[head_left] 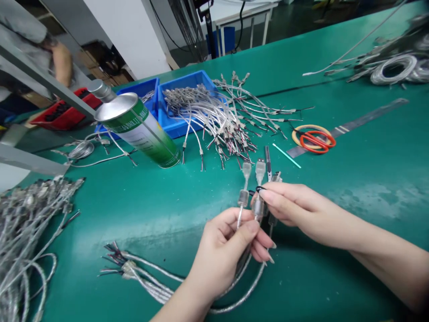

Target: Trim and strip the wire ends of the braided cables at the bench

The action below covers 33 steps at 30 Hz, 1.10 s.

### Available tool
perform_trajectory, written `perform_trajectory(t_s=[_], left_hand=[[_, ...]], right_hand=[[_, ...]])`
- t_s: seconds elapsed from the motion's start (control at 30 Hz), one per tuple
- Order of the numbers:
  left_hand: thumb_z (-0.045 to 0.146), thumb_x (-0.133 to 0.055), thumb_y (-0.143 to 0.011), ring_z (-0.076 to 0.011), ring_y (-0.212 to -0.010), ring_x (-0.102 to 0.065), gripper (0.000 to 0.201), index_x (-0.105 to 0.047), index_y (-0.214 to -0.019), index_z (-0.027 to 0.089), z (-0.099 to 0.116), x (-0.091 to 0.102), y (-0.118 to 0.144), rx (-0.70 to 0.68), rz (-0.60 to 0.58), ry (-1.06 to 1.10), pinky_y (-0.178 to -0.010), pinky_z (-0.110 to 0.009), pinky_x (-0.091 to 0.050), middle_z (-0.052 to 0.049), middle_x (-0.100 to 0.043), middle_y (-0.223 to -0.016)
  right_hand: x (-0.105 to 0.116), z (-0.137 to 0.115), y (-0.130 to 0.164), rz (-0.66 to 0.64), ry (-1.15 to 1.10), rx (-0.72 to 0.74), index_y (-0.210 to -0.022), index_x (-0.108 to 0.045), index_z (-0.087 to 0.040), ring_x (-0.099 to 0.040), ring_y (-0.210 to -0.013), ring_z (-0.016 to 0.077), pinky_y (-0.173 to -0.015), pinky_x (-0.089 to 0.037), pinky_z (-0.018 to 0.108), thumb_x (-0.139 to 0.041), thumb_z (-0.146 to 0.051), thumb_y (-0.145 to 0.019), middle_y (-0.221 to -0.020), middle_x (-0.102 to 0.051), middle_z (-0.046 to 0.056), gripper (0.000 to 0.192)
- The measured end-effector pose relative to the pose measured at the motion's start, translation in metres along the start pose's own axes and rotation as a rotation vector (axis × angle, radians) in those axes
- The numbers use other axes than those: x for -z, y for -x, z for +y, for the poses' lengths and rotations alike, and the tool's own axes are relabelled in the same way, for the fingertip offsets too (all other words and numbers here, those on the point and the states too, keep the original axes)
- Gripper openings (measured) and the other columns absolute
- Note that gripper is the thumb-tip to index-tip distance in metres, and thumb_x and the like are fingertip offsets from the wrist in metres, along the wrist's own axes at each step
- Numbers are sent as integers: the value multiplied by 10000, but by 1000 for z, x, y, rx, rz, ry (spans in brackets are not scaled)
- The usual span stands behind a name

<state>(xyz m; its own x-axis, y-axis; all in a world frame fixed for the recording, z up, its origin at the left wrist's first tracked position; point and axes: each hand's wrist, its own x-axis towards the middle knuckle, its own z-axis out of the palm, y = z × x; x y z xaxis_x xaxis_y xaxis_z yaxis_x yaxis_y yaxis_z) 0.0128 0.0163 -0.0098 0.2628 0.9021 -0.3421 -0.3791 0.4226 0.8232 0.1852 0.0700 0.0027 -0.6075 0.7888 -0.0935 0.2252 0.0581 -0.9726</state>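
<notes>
Left hand (224,250) grip closed on the cable bundle (248,197) just above the counter (134,210), plugs up for alignment. Right hand (295,208) pinches the plug ends; tails trail on the counter.

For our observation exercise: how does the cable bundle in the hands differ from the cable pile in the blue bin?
The bundle is few cables, plugs aligned, gripped by the left hand and right hand; the pile is many, tangled, untouched, spilling from the blue bin. Both are silvery.

Glossy clear-sheathed cables (250,264), shiny metal can (140,123), matt green table (335,250).
</notes>
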Motion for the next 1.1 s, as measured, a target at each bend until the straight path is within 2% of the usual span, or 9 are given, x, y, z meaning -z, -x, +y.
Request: perform_trajectory(t_s=[0.13,0.2,0.27,0.37,0.43,0.57,0.73,0.97,1.1], left_hand=[[201,-587,-876,-80,-499,-618,97,-579,-931,121,0,3,-1,-8,8,-5,-502,-156,-499,-29,-689,-652],[193,-593,-872,-73,-476,-604,103,-569,-949,129,0,3,-1,0,-6,10,-484,-146,-490,-19,-681,-627],[194,-582,-878,-72,-476,-605,98,-577,-948,126,1,4,-2,6,-64,47,-480,-143,-490,-27,-686,-634],[189,-552,-892,-80,-510,-629,95,-592,-932,113,2,6,-2,23,-158,103,-483,-135,-487,-55,-701,-679],[187,-545,-895,-81,-522,-641,104,-596,-926,102,2,7,-3,53,-204,154,-474,-120,-474,-66,-707,-697],[206,-546,-896,-78,-503,-647,129,-596,-951,100,-1,8,-3,99,-288,251,-442,-102,-463,-63,-716,-694],[156,-599,-861,-99,-572,-681,167,-563,-1023,140,-1,8,-2,26,-214,178,-447,-99,-471,-70,-750,-768],[163,-632,-841,-102,-600,-683,217,-536,-1036,152,-2,3,2,-16,-151,88,-479,-118,-476,-62,-753,-795],[168,-617,-856,-110,-698,-691,222,-560,-1070,168,-3,1,4,-49,-65,-10,-605,-158,-511,-64,-755,-844]], right_hand=[[-2,0,-1,-208,-225,-28,-1083,-467,-200,-544,-695,116,-656,-432,237,-405,-336,-1000,-753,-563,-18,171],[-3,0,-2,-167,-136,-12,-1052,-511,-185,-552,-783,131,-732,-430,257,-444,-322,-988,-815,-593,6,166],[-1,2,-4,-116,-147,-11,-1003,-556,-166,-498,-706,108,-646,-407,226,-469,-351,-976,-783,-550,1,206],[4,4,-5,-109,-399,-53,-1096,-524,-157,-295,-499,63,-432,-257,179,-452,-380,-981,-628,-391,-58,261],[5,4,-5,-102,-502,-86,-1122,-492,-164,-203,-458,51,-387,-171,174,-478,-363,-973,-593,-328,-82,249],[2,3,-3,-95,-521,-117,-972,-535,-162,-168,-443,31,-371,-132,164,-539,-345,-948,-592,-335,-81,185],[0,5,-5,-42,-574,-127,-865,-538,-163,-147,-445,34,-377,-136,152,-554,-337,-942,-549,-219,-97,190],[1,3,-4,-44,-604,-165,-905,-567,-176,-152,-433,31,-373,-139,146,-550,-332,-943,-544,-253,-92,162],[4,0,-2,-15,-540,-131,-920,-576,-161,-181,-435,31,-381,-149,146,-553,-327,-940,-531,-274,-92,169]])
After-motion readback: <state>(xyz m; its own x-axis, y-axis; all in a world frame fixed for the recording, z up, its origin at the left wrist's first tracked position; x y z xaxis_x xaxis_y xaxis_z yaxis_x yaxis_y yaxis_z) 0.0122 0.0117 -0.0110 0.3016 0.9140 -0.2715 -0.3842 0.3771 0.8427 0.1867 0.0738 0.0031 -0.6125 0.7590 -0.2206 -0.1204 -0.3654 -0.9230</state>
